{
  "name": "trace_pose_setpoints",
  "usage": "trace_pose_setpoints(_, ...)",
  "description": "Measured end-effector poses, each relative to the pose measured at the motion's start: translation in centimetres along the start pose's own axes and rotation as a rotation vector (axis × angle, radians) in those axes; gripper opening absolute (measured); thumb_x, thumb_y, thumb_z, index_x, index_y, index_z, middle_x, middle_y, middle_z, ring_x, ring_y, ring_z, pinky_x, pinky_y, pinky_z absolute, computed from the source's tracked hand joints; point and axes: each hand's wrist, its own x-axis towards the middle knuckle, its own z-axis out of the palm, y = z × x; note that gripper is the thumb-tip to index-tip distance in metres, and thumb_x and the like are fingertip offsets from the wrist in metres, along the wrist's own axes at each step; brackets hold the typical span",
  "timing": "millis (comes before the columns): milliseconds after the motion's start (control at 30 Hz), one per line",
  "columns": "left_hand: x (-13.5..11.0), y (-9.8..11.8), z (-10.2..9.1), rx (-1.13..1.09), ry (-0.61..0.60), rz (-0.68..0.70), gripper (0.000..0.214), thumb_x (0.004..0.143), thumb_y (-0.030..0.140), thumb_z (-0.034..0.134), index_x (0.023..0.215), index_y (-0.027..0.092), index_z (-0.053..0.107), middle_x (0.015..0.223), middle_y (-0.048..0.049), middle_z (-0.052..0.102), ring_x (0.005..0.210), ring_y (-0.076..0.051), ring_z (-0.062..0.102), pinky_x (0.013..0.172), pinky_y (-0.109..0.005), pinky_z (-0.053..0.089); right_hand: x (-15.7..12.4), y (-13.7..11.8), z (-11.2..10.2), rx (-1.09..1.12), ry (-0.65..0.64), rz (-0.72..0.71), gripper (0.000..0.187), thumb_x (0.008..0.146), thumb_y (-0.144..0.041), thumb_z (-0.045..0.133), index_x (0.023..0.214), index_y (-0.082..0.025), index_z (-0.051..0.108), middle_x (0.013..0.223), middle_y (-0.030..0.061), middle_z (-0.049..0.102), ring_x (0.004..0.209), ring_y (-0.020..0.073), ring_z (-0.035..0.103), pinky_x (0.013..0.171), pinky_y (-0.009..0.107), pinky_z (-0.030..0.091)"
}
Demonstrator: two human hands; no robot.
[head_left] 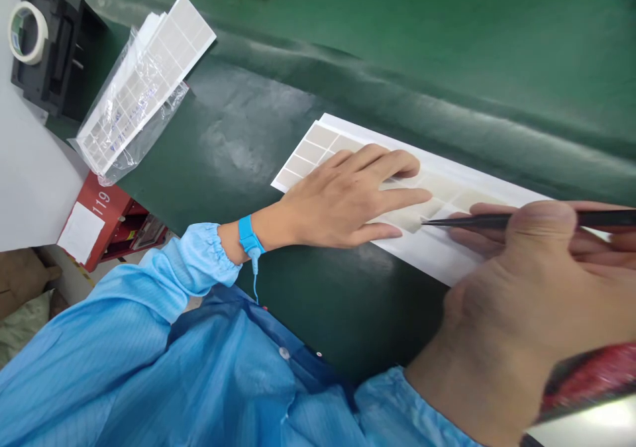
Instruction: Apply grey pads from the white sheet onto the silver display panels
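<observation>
A white-backed sheet of grey label stickers (304, 159) lies on the green mat with white paper showing along its edges. My left hand (348, 198) rests flat on this sheet with its fingers spread, a blue wrist strap (251, 235) around the wrist. In my right hand (536, 268) I grip black tweezers (489, 221). Their tip touches or hovers just over a grey sticker near my left fingertips; I cannot tell which. The right fingers hide the far end of the sheet.
At the upper left, a clear plastic bag (171, 106) holds more label sheets (149, 79). Beyond it, a roll of tape (28, 33) leans on a black holder (59, 49). A red bin marked 119 (99, 218) sits below the table edge. Red wrapped items lie at the top and lower right.
</observation>
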Motion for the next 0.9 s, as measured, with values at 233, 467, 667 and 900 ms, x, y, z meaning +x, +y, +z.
trace_pose_setpoints(233,0.0,0.0,0.0,0.003,0.007,0.002,0.045,0.106,0.044,0.071,0.147,0.025,0.073,0.149,-0.0122,0.063,0.138,-0.036,0.060,0.115,-0.051,0.052,-0.6,-0.5,1.1,0.072,0.020,-0.040,0.023,0.067,-0.038,0.065,0.079,-0.019,0.060,0.078,0.0054,0.063,0.062,0.0200,0.064,0.046,0.029,0.055)
trace_pose_setpoints(467,0.0,-0.9,0.6,-0.009,0.020,0.034,0.045,0.106,0.043,0.070,0.147,0.025,0.072,0.150,-0.0133,0.063,0.142,-0.036,0.058,0.119,-0.053,0.050,0.1,0.4,0.9,0.199,0.021,-0.057,0.029,0.065,-0.041,0.072,0.073,-0.018,0.056,0.071,0.0058,0.057,0.057,0.0204,0.059,0.039,0.027,0.046)
trace_pose_setpoints(667,-0.1,-2.9,1.5,-0.003,0.065,0.109,0.057,0.104,0.053,0.069,0.148,0.018,0.071,0.151,-0.0195,0.065,0.141,-0.036,0.058,0.121,-0.053,0.048,0.7,-0.4,-1.1,0.282,-0.040,0.035,0.044,0.067,-0.050,0.080,0.076,-0.015,0.055,0.073,0.0129,0.061,0.051,0.0214,0.056,0.038,0.026,0.041)
trace_pose_setpoints(900,-0.2,-1.7,0.4,0.135,0.222,0.128,0.039,0.110,0.046,0.053,0.126,0.022,0.079,0.132,-0.0175,0.077,0.130,-0.036,0.066,0.110,-0.060,0.052,1.7,-3.3,-16.4,0.137,0.110,0.087,0.056,0.055,-0.053,0.092,0.070,-0.015,0.053,0.071,0.0120,0.058,0.050,0.0204,0.055,0.039,0.028,0.045)
